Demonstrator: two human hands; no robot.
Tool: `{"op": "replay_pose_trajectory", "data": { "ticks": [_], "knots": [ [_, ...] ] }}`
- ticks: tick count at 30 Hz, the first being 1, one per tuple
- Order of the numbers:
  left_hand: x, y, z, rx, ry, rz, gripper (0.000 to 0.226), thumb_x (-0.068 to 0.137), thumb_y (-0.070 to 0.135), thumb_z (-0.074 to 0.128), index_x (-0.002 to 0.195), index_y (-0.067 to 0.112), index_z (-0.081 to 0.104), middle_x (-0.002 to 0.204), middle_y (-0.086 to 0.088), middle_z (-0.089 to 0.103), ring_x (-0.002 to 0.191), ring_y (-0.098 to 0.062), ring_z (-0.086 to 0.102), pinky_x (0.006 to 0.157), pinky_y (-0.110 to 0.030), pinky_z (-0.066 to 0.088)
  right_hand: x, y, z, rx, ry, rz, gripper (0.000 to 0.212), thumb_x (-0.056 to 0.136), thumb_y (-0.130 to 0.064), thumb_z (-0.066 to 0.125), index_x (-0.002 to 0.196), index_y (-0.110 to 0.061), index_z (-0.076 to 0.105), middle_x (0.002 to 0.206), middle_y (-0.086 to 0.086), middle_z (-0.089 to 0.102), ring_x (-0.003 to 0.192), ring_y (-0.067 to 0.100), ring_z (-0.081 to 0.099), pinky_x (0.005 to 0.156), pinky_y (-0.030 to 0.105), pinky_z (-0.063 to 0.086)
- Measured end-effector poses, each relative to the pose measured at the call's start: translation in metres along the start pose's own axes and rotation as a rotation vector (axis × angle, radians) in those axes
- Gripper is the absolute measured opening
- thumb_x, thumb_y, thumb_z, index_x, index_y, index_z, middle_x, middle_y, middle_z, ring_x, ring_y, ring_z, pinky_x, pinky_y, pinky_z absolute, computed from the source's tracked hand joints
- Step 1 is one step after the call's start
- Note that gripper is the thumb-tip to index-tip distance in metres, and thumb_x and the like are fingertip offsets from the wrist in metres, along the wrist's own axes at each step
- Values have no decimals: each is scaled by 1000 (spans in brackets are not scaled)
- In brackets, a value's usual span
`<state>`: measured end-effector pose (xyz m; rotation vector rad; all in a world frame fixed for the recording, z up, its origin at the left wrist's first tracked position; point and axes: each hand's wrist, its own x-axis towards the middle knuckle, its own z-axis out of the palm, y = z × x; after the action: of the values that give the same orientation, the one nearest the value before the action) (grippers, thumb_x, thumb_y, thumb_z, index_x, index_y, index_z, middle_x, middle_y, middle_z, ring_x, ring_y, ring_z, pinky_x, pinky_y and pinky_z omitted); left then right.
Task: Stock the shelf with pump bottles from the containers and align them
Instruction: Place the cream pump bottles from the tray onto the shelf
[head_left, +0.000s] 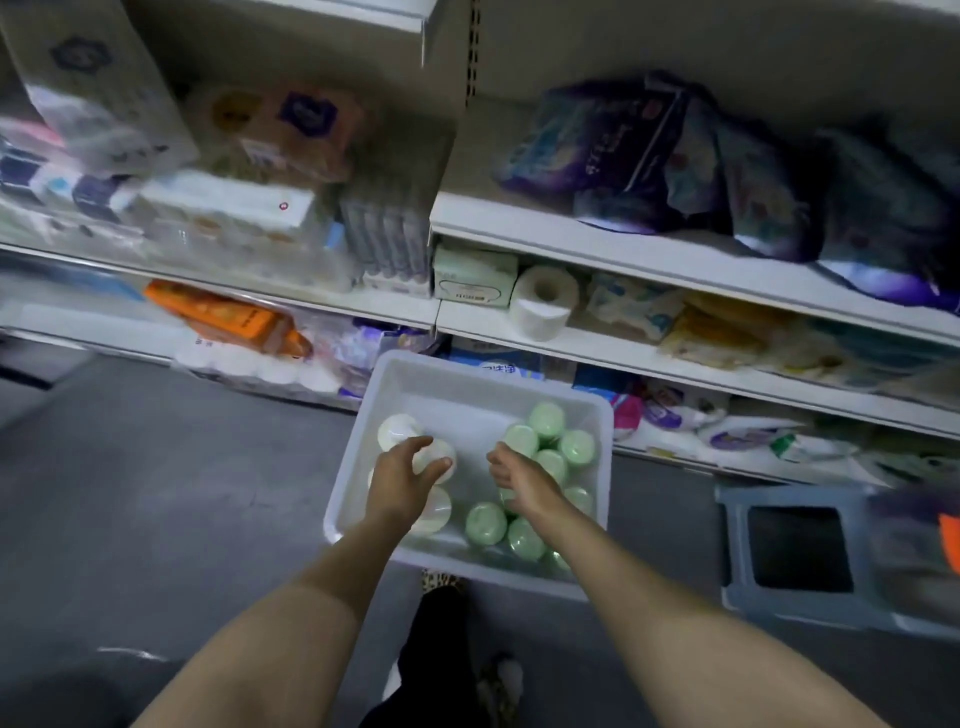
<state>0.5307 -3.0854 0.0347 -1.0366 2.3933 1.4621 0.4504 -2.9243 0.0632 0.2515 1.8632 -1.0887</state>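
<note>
A white plastic bin (400, 374) stands on the floor in front of the shelves. Inside it, white bottles (397, 428) stand on the left and several pale green bottles (545, 418) stand on the right, all seen from above. My left hand (402, 475) reaches into the bin, fingers curled around the top of a white bottle (441, 457). My right hand (522, 480) is down among the green bottles, fingers bent on one next to it; the grip is partly hidden.
Shelves (571, 228) hold tissue packs, a toilet paper roll (543, 301) and purple packages (649, 150). An orange pack (228, 317) lies on the lower left shelf. A grey stool (795, 551) stands right of the bin. My foot (441, 582) is below the bin on the grey floor.
</note>
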Motion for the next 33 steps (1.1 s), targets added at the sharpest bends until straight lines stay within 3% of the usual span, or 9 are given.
{"op": "replay_pose_trajectory", "data": {
  "ticks": [3,8,13,19,25,30,33],
  "knots": [
    [12,-8,3,61,-16,11,49,82,35,78,126,16,65,121,-10,67,113,-28,60,96,-37,47,16,7,8,0,-3,-6,91,59,-81,35,122,-23,64,134,6,61,124,24,55,112,51,37],
    [27,-14,10,277,-23,1,54,78,43,78,128,32,64,126,-6,64,115,-27,58,97,-38,45,29,15,11,14,18,18,95,65,-77,39,140,-20,57,147,-1,53,136,17,48,117,46,33],
    [34,-19,12,486,-67,78,57,80,46,74,133,33,58,128,-2,64,120,-24,53,95,-37,42,32,16,11,10,22,24,90,73,-72,41,144,-18,53,150,-2,51,138,17,46,119,44,31],
    [39,-21,17,592,-62,94,52,85,44,68,134,34,54,128,3,63,120,-21,52,92,-36,38,39,24,10,16,14,11,48,100,-50,42,130,-19,64,140,3,60,130,20,53,116,44,35],
    [43,-22,20,716,-42,127,38,89,37,62,126,32,56,116,3,67,111,-21,56,84,-34,39,41,27,11,22,27,7,47,99,-50,44,127,-19,66,136,3,62,126,20,56,115,43,37],
    [45,-23,17,572,-17,149,35,88,32,68,121,22,63,114,-7,65,111,-29,54,88,-40,46,35,21,8,5,21,-3,71,83,-62,42,135,-18,62,141,3,59,131,20,53,115,44,36],
    [35,-15,15,333,10,177,36,86,27,72,119,16,63,112,-10,61,110,-30,50,89,-42,45,28,19,3,56,31,-11,59,93,-58,44,135,-20,61,140,3,59,129,19,54,114,46,37]
  ]
}}
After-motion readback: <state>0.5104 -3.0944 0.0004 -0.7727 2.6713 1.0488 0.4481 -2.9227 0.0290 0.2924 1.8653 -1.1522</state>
